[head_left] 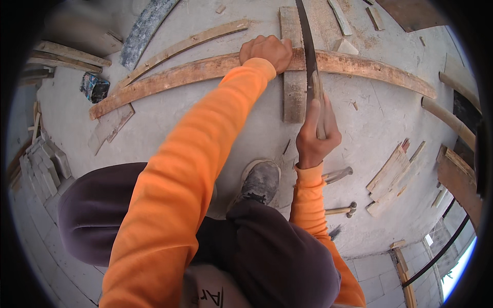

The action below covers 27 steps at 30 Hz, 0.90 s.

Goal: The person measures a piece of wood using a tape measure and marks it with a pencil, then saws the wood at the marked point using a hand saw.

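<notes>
My left hand is closed over a long wooden plank, pressing it from above. Under it, a shorter board lies crosswise. In my right hand is the handle of a handsaw, its toothed blade pointing away from me. The blade crosses the plank just right of my left hand and the crosswise board. Whether the teeth have cut into the wood, I cannot tell.
Two hammers, one above the other, lie by my right forearm. My shoe is near the crosswise board. A thin wood strip, a stained board and offcuts lie around; sawdust is scattered beyond.
</notes>
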### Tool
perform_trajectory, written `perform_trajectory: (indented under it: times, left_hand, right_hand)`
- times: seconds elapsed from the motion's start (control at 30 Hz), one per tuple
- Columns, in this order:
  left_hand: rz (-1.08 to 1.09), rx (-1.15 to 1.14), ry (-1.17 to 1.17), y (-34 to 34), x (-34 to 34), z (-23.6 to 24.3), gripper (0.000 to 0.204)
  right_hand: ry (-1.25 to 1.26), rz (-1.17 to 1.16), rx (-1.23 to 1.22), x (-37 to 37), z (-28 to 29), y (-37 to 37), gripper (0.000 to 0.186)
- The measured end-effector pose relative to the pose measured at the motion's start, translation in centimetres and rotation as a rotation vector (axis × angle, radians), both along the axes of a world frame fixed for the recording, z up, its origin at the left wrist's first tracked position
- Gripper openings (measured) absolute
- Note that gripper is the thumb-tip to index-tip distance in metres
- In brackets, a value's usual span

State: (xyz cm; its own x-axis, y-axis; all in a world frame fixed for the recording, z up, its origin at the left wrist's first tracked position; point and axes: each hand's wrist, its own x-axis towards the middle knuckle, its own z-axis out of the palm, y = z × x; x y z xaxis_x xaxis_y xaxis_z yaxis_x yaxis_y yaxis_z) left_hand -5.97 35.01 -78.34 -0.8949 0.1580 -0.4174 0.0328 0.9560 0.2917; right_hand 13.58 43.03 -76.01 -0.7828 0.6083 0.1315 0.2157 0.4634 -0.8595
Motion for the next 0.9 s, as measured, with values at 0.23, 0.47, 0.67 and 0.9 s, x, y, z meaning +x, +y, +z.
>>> perform_trajectory:
  times: [0.23,0.47,0.67,0.9]
  left_hand:
    - [0.023,0.001,-0.078,0.6,-0.7,0.8,0.056]
    - [0.05,0.085,-0.033,-1.0,-0.1,0.0,0.061]
    - [0.028,0.112,0.046,0.6,-0.1,0.4,0.06]
    - [0.051,0.08,-0.024,-0.4,-0.1,-0.7,0.061]
  right_hand:
    - [-0.154,-0.023,-0.057,16.1,1.7,-0.9,0.036]
    - [0.056,0.02,0.054,0.6,-0.2,-1.0,0.031]
    - [-0.129,-0.058,-0.039,16.1,1.3,-0.9,0.035]
    - [0.005,-0.002,0.0,0.1,0.3,-0.5,0.031]
